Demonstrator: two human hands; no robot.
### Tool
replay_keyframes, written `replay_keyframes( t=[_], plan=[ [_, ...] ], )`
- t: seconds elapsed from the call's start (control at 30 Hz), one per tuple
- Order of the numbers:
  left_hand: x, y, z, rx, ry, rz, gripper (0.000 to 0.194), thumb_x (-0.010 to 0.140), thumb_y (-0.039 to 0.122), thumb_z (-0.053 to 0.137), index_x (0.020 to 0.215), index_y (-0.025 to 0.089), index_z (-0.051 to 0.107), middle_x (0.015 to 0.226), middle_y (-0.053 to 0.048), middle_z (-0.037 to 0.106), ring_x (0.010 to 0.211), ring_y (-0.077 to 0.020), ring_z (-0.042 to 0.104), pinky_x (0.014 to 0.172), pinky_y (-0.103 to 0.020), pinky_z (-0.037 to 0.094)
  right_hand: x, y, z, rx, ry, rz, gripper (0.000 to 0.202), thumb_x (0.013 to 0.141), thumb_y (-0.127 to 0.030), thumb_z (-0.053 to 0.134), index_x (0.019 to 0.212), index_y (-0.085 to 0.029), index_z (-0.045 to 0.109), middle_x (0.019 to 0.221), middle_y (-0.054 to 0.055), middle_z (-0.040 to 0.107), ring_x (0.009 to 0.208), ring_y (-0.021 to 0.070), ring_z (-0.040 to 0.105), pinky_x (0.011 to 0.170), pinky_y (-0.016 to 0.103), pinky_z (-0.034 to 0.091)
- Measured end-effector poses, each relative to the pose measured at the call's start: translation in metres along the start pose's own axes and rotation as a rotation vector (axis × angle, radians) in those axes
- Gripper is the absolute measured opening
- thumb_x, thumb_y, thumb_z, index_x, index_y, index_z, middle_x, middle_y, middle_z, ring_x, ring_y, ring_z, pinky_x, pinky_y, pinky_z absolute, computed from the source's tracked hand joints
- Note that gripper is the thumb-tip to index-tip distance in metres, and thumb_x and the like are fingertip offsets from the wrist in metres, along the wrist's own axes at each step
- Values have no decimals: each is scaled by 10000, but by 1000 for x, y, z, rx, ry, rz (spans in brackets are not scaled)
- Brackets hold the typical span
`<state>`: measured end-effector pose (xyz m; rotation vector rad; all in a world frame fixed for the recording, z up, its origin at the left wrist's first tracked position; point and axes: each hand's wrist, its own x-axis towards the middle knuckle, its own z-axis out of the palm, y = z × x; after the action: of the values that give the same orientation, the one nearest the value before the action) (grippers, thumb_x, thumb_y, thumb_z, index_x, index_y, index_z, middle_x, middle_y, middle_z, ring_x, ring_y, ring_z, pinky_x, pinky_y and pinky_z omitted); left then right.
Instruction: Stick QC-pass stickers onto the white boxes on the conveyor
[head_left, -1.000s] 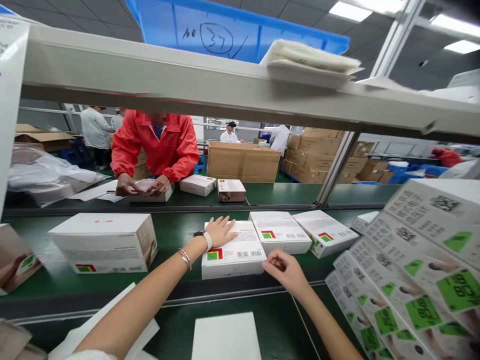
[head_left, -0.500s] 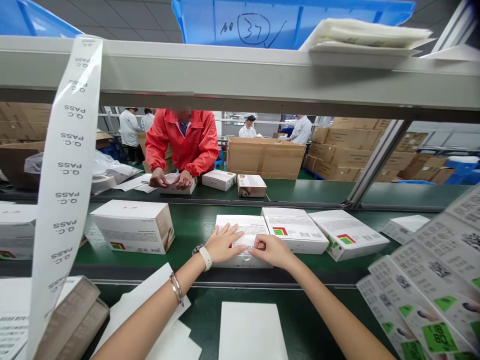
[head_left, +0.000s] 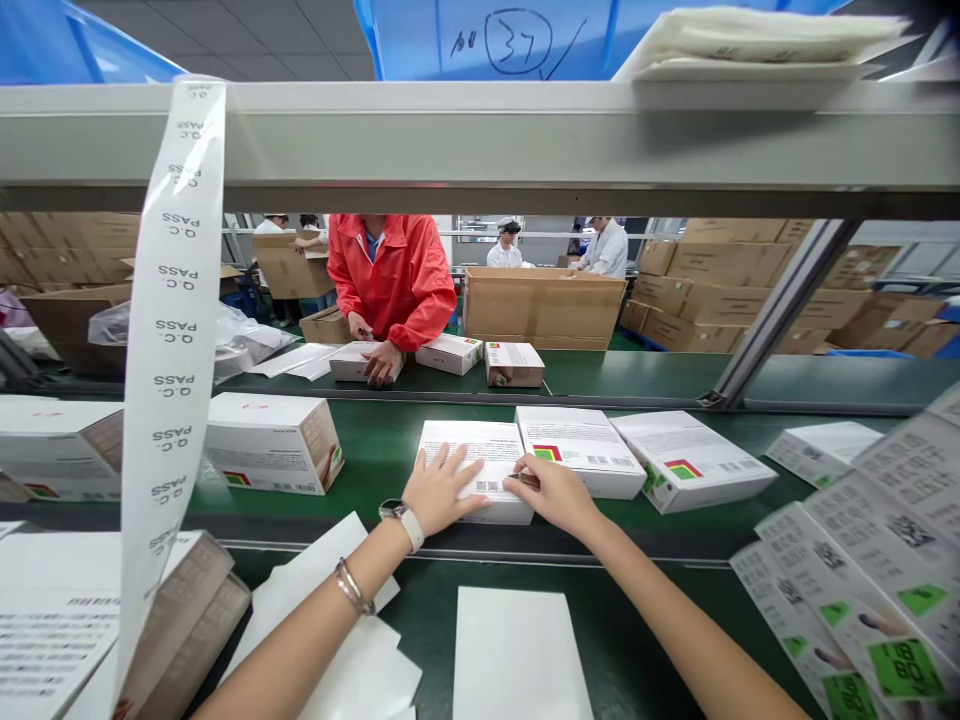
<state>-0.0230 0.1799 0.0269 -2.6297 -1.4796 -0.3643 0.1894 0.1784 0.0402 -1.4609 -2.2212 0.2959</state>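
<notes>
A white printed carton (head_left: pixel 480 437) lies flat on the green belt in front of me. My left hand (head_left: pixel 441 492) rests on its top with the fingers spread, a watch and a bracelet on that arm. At the carton's right side, my right hand (head_left: pixel 556 494) is closed in a pinch. Something small and dark shows between its fingers, too little of it to name. Touching or nearly touching on the right is a second white carton (head_left: pixel 581 440), with a third carton (head_left: pixel 690 455) lying at an angle beyond it.
A strip of "Q.C. PASS" stickers (head_left: pixel 176 330) hangs from the shelf (head_left: pixel 480 130) at left. White sheets (head_left: pixel 517 650) lie nearest me, and printed sheets (head_left: pixel 862 590) stand at right. A co-worker in a red jacket (head_left: pixel 390 270) handles a box across the belt.
My right hand has shifted from the carton's front label area to its right side, and a dark item now shows in its pinch. My left hand stays on the carton. The co-worker's hands have moved.
</notes>
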Motion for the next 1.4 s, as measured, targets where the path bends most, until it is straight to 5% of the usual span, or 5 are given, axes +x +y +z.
replay_keyframes(
  t=[0.17, 0.4, 0.6, 0.8, 1.4],
  plan=[
    [-30, -35, -8, -117, -66, 102, 465, 838, 476, 379, 1280, 347, 310, 1370, 9, 260, 1249, -267, 208, 992, -475, 165, -5, 7, 25, 169, 90, 217, 368, 737, -539, 449, 850, -194, 510, 712, 38, 611, 618, 189, 556, 480, 232, 322],
    [-50, -74, -23, -228, -36, -323, 500, 794, 498, 427, 1202, 212, 473, 1348, -69, 303, 1245, -278, 216, 984, -391, 252, 6, -20, 53, 490, -42, 99, 450, 808, -484, 356, 690, -136, 616, 542, 4, 515, 532, 144, 471, 489, 236, 330],
    [-78, -9, -41, -184, 102, -337, 418, 863, 431, 320, 1198, 229, 466, 1243, -77, 454, 1155, -269, 379, 989, -452, 205, -32, -22, 19, 538, -174, 11, 445, 730, -468, 517, 1084, -201, 562, 625, -17, 526, 560, 122, 463, 514, 222, 353],
    [-109, 78, -17, -346, -343, 241, 670, 706, 615, 477, 1287, 334, 299, 1370, -12, 252, 1247, -349, 150, 962, -591, 84, -113, 17, -4, 428, -342, 111, 436, 620, -452, 632, 987, -217, 606, 798, 26, 606, 662, 163, 527, 603, 247, 405],
    [-99, 76, -18, -864, -40, -109, 224, 794, 354, 508, 954, 259, 634, 1075, -12, 596, 1146, -234, 409, 1026, -463, 120, -151, 26, -7, 592, 155, 239, 294, 779, -427, 452, 841, -179, 597, 736, 37, 600, 660, 163, 530, 613, 263, 411]
  ],
)
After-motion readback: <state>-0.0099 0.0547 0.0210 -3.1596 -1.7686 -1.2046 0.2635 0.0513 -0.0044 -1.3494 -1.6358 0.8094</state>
